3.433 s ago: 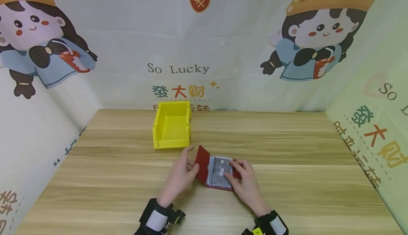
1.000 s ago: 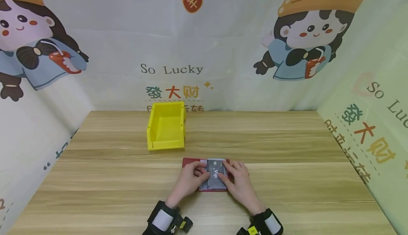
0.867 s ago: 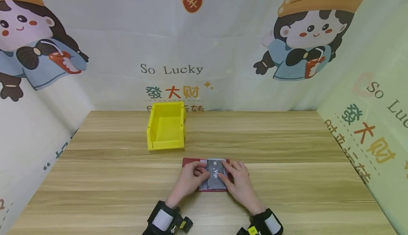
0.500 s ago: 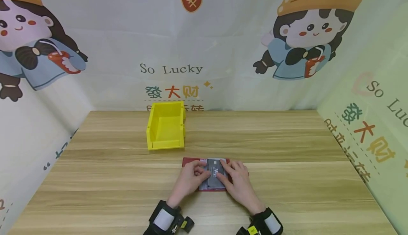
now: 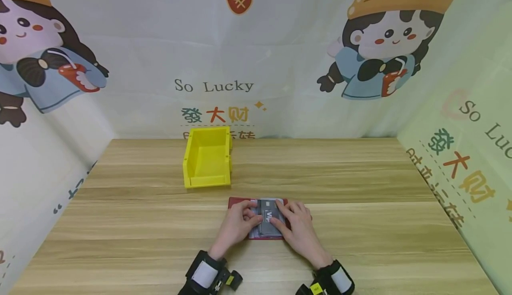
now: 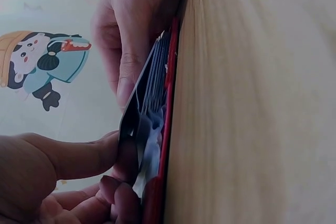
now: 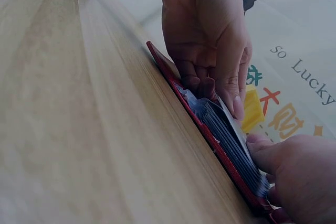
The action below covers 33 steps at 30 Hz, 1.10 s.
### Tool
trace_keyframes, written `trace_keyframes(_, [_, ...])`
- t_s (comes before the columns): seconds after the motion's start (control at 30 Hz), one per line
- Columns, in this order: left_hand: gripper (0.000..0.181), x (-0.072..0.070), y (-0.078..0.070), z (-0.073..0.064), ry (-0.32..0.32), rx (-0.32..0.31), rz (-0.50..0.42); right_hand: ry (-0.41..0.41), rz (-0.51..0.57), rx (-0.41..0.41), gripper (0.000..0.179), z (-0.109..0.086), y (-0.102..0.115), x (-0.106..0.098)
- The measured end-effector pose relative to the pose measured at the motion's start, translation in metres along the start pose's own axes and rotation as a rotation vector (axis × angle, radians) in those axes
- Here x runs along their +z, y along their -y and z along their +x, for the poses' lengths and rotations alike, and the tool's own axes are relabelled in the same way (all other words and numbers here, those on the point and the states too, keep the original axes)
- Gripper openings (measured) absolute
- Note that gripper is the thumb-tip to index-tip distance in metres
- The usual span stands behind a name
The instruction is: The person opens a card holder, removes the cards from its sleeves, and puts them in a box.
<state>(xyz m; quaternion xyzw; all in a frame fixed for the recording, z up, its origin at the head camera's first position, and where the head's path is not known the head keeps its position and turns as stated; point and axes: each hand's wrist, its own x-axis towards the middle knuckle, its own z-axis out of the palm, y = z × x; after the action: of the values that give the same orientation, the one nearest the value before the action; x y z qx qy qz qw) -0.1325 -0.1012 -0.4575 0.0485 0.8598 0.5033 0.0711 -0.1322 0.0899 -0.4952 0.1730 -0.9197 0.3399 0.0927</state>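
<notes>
A red card holder (image 5: 237,202) lies spread on the table, its cover folded flat to the left. On its stack of clear sleeves (image 7: 227,129) is a grey card (image 5: 266,229) marked VIP. My left hand (image 5: 237,225) pinches the card's left edge between thumb and fingers; the left wrist view shows that edge raised off the sleeves below. My right hand (image 5: 300,229) grips the holder's right side, its thumb pressing on the card's face. In the right wrist view its other fingers are partly hidden behind the holder's end.
A yellow plastic bin (image 5: 208,157) stands behind the holder, toward the back of the wooden table (image 5: 352,175). A printed backdrop (image 5: 280,64) rises beyond the table's back edge and along both sides. Black straps with cameras sit on both wrists.
Earlier the left hand held the cover raised; it has since laid it flat and taken the card's edge. The holder has shifted left. Over the last second the hands have barely moved.
</notes>
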Motion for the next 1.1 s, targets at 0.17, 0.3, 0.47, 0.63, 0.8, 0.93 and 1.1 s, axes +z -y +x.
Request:
trace_keyframes(0.17, [0.038, -0.002, 0.000, -0.001, 0.015, -0.009, 0.018, -0.001, -0.008, -0.005, 0.048, 0.000, 0.000, 0.001])
trace_keyframes(0.3, [0.040, -0.003, 0.000, -0.001, 0.018, 0.003, 0.033, -0.008, -0.016, -0.016, 0.049, 0.000, 0.001, 0.000])
trace_keyframes(0.47, [0.048, -0.003, 0.000, -0.001, 0.010, 0.024, 0.035, -0.014, -0.022, -0.033, 0.049, 0.000, 0.001, 0.000])
trace_keyframes(0.63, [0.048, -0.004, 0.001, 0.000, -0.003, 0.031, 0.031, -0.019, -0.028, -0.042, 0.049, 0.000, 0.000, 0.001])
trace_keyframes(0.8, [0.046, -0.006, 0.005, 0.001, -0.012, 0.022, 0.068, 0.001, -0.010, -0.018, 0.050, 0.000, 0.001, 0.001])
trace_keyframes(0.93, [0.041, -0.010, 0.005, -0.001, -0.007, 0.021, 0.065, 0.006, -0.007, -0.012, 0.050, 0.000, 0.002, 0.001])
trace_keyframes(1.1, [0.030, -0.015, 0.006, -0.001, 0.028, -0.042, -0.013, 0.002, -0.011, -0.019, 0.050, -0.001, 0.001, 0.001])
